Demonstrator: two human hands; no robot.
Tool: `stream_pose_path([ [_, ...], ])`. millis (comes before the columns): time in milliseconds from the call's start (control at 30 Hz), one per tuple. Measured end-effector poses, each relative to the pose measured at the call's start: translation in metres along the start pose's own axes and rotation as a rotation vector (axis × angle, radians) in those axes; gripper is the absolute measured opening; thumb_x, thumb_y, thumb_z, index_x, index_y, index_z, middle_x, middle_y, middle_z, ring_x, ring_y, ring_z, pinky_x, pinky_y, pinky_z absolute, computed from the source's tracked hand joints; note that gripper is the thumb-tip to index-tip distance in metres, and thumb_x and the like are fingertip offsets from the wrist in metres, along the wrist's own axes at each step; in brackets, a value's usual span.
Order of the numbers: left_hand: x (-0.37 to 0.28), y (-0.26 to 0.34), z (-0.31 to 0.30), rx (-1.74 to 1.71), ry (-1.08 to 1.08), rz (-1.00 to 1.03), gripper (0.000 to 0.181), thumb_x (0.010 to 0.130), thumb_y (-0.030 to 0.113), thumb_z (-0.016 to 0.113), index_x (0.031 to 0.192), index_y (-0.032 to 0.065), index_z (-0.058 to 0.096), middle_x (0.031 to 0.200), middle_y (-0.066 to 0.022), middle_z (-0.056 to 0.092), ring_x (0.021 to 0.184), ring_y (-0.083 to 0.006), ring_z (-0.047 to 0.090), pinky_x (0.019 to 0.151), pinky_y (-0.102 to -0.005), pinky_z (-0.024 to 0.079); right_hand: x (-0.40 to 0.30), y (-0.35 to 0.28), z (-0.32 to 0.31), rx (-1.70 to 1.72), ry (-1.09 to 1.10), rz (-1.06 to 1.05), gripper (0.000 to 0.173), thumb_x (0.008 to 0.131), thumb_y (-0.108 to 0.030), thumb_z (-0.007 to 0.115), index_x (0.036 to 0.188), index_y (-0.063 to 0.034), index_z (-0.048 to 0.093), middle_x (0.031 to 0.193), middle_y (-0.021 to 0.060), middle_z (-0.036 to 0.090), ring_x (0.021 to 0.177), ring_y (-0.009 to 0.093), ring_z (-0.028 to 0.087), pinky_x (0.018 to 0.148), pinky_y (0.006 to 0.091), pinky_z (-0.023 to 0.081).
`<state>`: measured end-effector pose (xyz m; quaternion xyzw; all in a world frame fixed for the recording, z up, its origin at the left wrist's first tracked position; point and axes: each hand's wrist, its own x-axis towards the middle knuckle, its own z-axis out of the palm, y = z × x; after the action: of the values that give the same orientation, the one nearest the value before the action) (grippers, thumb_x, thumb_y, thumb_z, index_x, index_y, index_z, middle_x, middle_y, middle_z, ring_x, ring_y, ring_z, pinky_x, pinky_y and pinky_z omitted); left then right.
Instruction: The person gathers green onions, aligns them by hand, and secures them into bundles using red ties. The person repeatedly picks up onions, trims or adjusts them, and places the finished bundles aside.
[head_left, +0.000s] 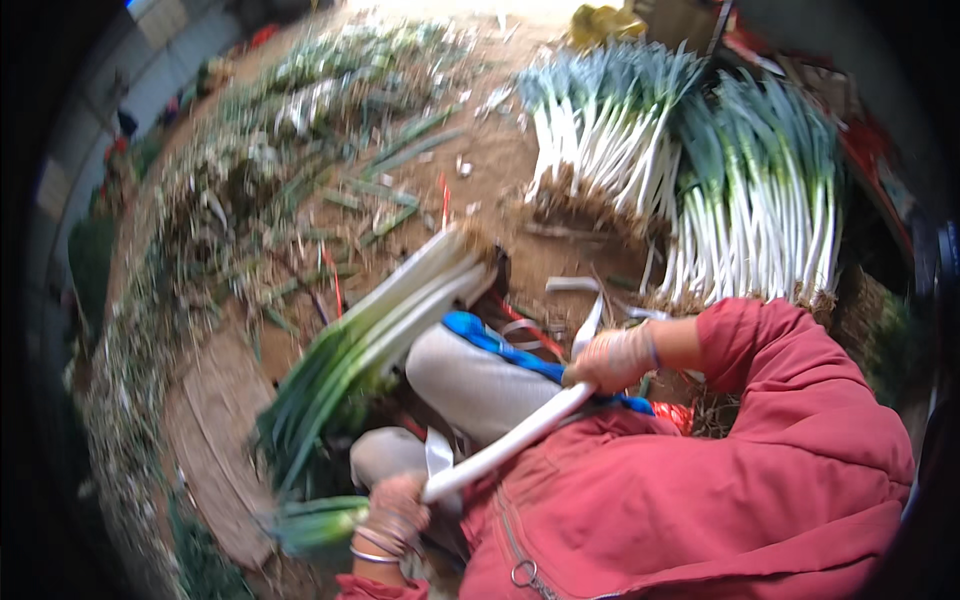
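Note:
A single long green onion (510, 442) slants across my lap, its white stalk between my two hands. My left hand (397, 502) grips it below the green leaves (319, 521), which stick out to the left. Around the stalk's other end, my right hand (615, 360) is closed, hiding most of that tip. Pale strips hang beside the left hand and rise near the right one. Next to my knee (442, 382) rests a bunch of green onions (375, 322), roots pointing away from me. Both hands look wrapped in pale bands or are blurred.
Two large stacks of green onions, one at the back (607, 127) and one at the right (757, 195), lie on the dirt floor. Trimmed leaves and debris (247, 165) cover the left. A flat brown board (217, 442) lies nearby. Red ties (334, 277) and a yellow bag (604, 26) also show.

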<state>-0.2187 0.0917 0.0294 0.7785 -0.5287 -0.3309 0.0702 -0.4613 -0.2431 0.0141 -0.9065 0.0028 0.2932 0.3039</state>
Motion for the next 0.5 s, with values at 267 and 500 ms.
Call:
stream_pose_path([
  [267, -0.002, -0.025, -0.02, -0.081, -0.133, -0.129, 0.039, 0.065, 0.014, 0.073, 0.102, 0.0056, 0.066, 0.087, -0.0214, 0.064, 0.085, -0.0408, 0.062, 0.077, -0.0456, 0.051, 0.03, 0.005, -0.072, -0.134, 0.182, -0.126, 0.032, 0.072, -0.017, 0.068, 0.104, -0.018, 0.065, 0.085, 0.0093, 0.066, 0.082, 0.034, 0.064, 0.07, 0.0464, 0.05],
  [500, 0.015, -0.046, -0.116, -0.176, -0.095, -0.356, 0.039, 0.064, 0.015, 0.077, 0.1, 0.0039, 0.064, 0.089, -0.0212, 0.067, 0.085, -0.0377, 0.065, 0.076, -0.0413, 0.053, 0.145, 0.026, -0.134, -0.17, 0.257, -0.328, 0.027, 0.076, -0.017, 0.066, 0.103, -0.0167, 0.065, 0.081, 0.0096, 0.064, 0.078, 0.032, 0.064, 0.069, 0.0464, 0.05],
])
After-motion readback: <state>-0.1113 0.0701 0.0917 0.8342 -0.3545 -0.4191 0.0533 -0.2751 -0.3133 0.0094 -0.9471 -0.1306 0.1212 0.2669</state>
